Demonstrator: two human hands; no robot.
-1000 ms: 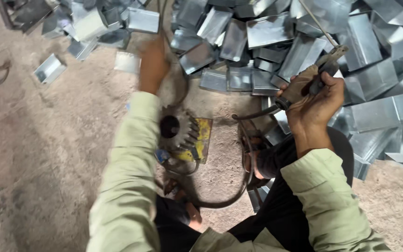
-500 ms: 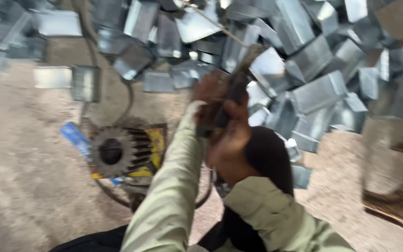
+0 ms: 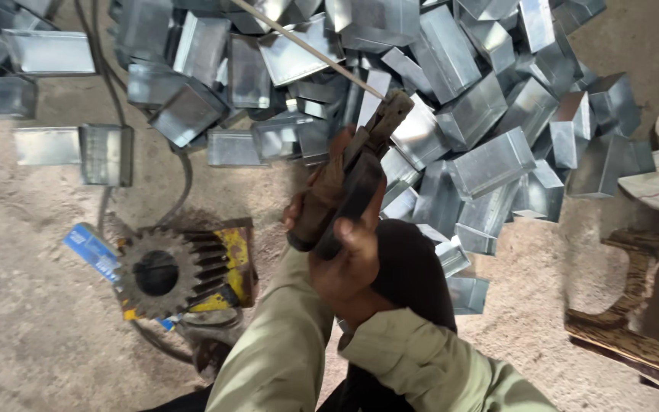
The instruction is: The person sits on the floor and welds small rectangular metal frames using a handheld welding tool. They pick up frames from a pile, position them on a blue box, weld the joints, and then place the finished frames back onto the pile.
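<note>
Both arms in long pale olive-green sleeves, loose woven cloth, creased at the cuffs. Bare left hand and right hand, no gloves. Dark trousers over the knee.

Count of items in view. Electrode holder: one, with one thin welding rod clamped in its tip. Hands: two, the right hand and the left hand, both on that holder. Toothed steel gear: one. Yellow metal block under the gear: one. Blue flat packet: one. Folded sheet-metal boxes: several dozen in a loose heap on the floor, too overlapped for an exact figure. Dark cables: at least two. Wooden frame pieces: two visible.
</note>
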